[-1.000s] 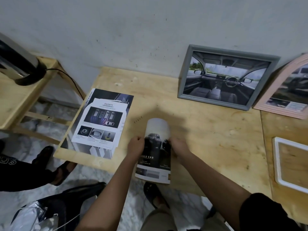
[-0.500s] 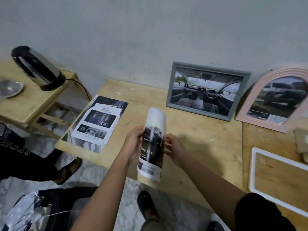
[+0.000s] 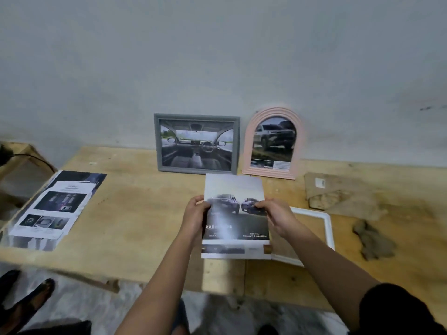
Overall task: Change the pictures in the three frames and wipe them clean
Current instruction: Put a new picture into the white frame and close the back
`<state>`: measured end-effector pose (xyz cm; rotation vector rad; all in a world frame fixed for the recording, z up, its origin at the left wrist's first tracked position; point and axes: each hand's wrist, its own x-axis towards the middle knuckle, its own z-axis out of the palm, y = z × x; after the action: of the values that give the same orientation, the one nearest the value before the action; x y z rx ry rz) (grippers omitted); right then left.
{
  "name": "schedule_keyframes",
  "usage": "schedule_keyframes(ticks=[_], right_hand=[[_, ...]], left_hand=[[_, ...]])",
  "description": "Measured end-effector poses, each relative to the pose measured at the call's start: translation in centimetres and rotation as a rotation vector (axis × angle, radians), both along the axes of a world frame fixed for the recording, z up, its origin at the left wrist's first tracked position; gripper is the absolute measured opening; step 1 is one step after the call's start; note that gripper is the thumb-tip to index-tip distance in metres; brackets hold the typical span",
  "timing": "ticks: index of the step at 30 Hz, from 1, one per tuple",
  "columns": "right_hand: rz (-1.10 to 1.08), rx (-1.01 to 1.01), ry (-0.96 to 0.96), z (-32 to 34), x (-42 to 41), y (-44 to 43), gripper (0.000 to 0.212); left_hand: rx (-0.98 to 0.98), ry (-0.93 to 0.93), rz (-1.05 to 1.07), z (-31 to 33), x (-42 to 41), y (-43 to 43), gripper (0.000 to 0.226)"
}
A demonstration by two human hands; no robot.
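I hold a car picture (image 3: 235, 215) flat and upright above the wooden table (image 3: 135, 221), my left hand (image 3: 196, 213) on its left edge and my right hand (image 3: 275, 213) on its right edge. The picture's right part covers the left side of a white frame (image 3: 325, 226) that lies flat with no picture in it. A grey frame (image 3: 197, 143) with a car-interior picture leans on the wall. Beside it, to the right, stands a pink arched frame (image 3: 273, 143) with a picture of an SUV.
A pile of car prints (image 3: 55, 206) lies at the table's left end. A brown backing board (image 3: 338, 194) and a crumpled brown cloth (image 3: 373, 240) lie to the right. A lower side table (image 3: 19, 153) stands far left. A person's feet (image 3: 26, 301) are bottom left.
The picture was curled into a roll between my hands; now it is spread flat. My hands have carried it right, over the white frame's left side, and my view has turned right.
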<state>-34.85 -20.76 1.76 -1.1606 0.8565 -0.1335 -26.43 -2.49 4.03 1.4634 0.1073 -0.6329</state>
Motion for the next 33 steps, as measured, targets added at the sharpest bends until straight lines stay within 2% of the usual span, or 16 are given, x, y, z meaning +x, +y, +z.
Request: schedule_keyframes(ticks=[4, 9, 11, 13, 16, 19, 21, 23, 24, 27, 31, 33], right_hand=[[-0.061, -0.154, 0.120, 0.1, -4.8, -5.0, 0.021], [-0.265, -0.238, 0.127, 1.8, -7.8, -8.2, 0.008], [-0.295, -0.359, 0.117, 4.0, -8.1, -9.2, 0.002], [-0.308, -0.527, 0.054, 6.3, -8.2, -9.9, 0.006], [-0.329, -0.811, -0.093, 8.9, -8.0, -10.1, 0.008], [-0.152, -1.206, -0.154, 9.0, -8.4, -9.2, 0.009], [0.139, -1.395, -0.094, 7.4, -9.0, -7.7, 0.012], [0.401, -1.528, -0.038, 4.6, -9.8, -6.1, 0.016], [0.495, -1.544, -0.044, 3.0, -10.2, -5.4, 0.016], [0.643, -1.395, 0.008, -0.8, -11.5, -3.7, 0.017], [0.689, -1.313, 0.126, -4.1, -12.4, -2.8, 0.033], [0.776, -1.247, 0.212, -5.2, -12.5, -3.2, 0.048]], left_hand=[[0.133, -0.026, -0.189, -0.7, -2.7, -5.8, 0.020], [0.221, -0.173, -0.324, -1.0, -4.0, -10.7, 0.014], [0.216, -0.223, -0.341, -0.5, -3.9, -12.5, 0.011], [0.198, -0.218, -0.373, 0.1, -3.4, -14.0, 0.016], [0.000, -0.067, -0.380, 1.6, -2.7, -15.7, 0.025], [-0.182, 0.127, -0.297, 2.5, -2.4, -15.8, 0.025], [-0.265, 0.238, -0.269, 2.0, -2.7, -14.8, 0.018], [-0.237, 0.302, -0.263, 0.6, -3.2, -13.4, 0.016], [-0.177, 0.293, -0.268, -0.2, -3.6, -12.7, 0.016], [0.039, 0.197, -0.310, -2.4, -4.3, -10.9, 0.020], [0.285, 0.011, -0.441, -5.3, -4.3, -9.8, 0.013], [0.372, -0.059, -0.483, -6.5, -4.6, -9.6, 0.012]])
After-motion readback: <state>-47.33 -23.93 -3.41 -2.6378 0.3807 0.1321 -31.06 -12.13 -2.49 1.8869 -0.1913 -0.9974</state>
